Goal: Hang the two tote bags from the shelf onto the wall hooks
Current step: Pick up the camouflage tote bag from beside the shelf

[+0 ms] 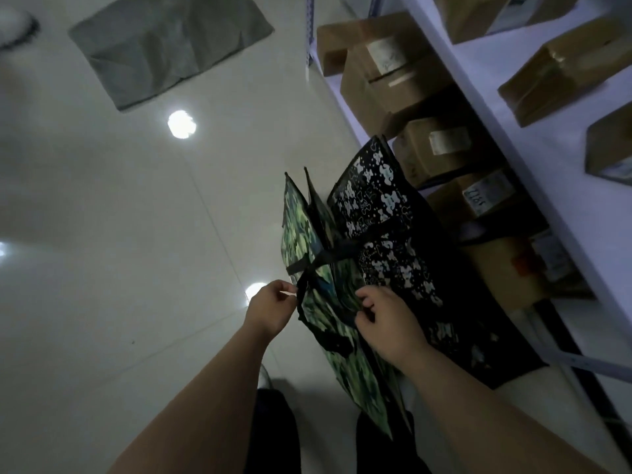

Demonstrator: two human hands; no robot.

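Note:
Two tote bags hang in front of me beside the shelf. The green camouflage tote bag (297,227) is on the left, the black tote bag with white bear prints (379,213) on the right. My left hand (270,309) pinches a black strap of the green bag at its left edge. My right hand (386,323) grips the top edge of the green bag where it meets the black one. Black straps (328,256) cross between the two bags. No wall hooks show in this view.
A white shelf (513,107) on the right holds several brown cardboard boxes (386,73) on two levels. A grey mat (167,46) lies on the glossy tiled floor at the upper left. My dark trouser legs are at the bottom.

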